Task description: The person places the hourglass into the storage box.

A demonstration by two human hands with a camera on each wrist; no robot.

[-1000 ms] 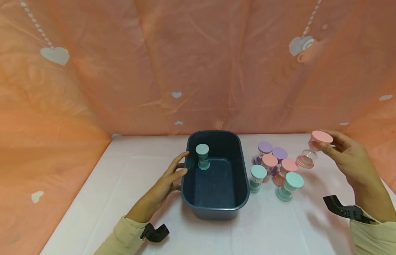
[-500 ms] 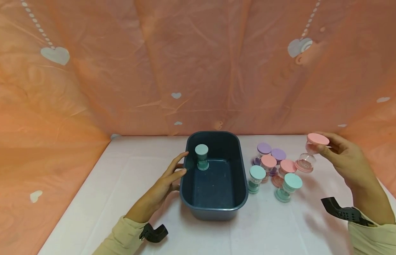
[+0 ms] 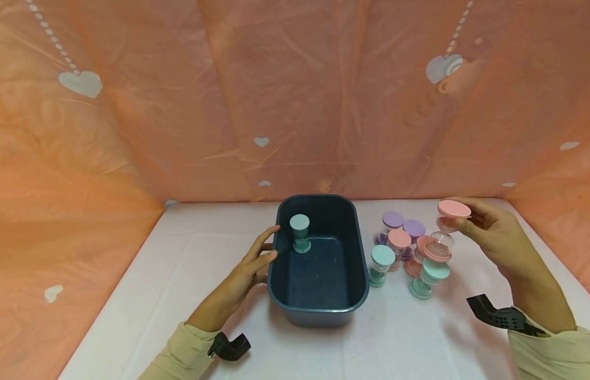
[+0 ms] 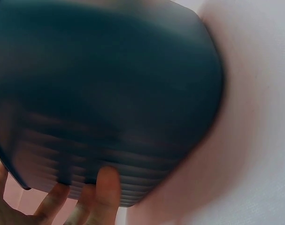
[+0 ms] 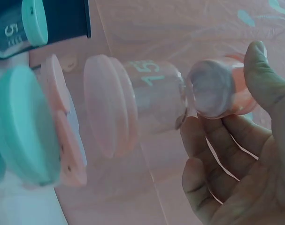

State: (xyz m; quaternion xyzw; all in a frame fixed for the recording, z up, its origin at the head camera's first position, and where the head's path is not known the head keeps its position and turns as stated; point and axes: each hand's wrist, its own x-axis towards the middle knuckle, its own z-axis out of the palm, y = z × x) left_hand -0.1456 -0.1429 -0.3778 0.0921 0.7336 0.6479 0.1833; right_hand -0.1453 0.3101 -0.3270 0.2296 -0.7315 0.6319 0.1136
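Observation:
My right hand (image 3: 496,237) grips a pink-capped sand timer (image 3: 452,209) by its upper end, thumb on one side and fingers on the other. It hangs tilted above the sand timers on the table; in the right wrist view the held timer (image 5: 154,89) shows "15". My left hand (image 3: 244,272) touches the left wall of a dark blue rectangular bin (image 3: 320,318), its fingers fairly straight. The left wrist view shows the fingers (image 4: 107,187) against the bin's ribbed outer wall. One teal-capped sand timer (image 3: 300,224) stands inside the bin, near its left wall.
Right of the bin stand several sand timers close together: two teal (image 3: 382,258), two purple (image 3: 413,228) and others pink (image 3: 399,240). All rest on a white-covered table (image 3: 190,295). An orange sheet with hearts (image 3: 299,105) hangs behind.
My right hand has moved left with the pink sand timer, which now overlaps the standing timers in the head view. The left hand and the bin stay in place.

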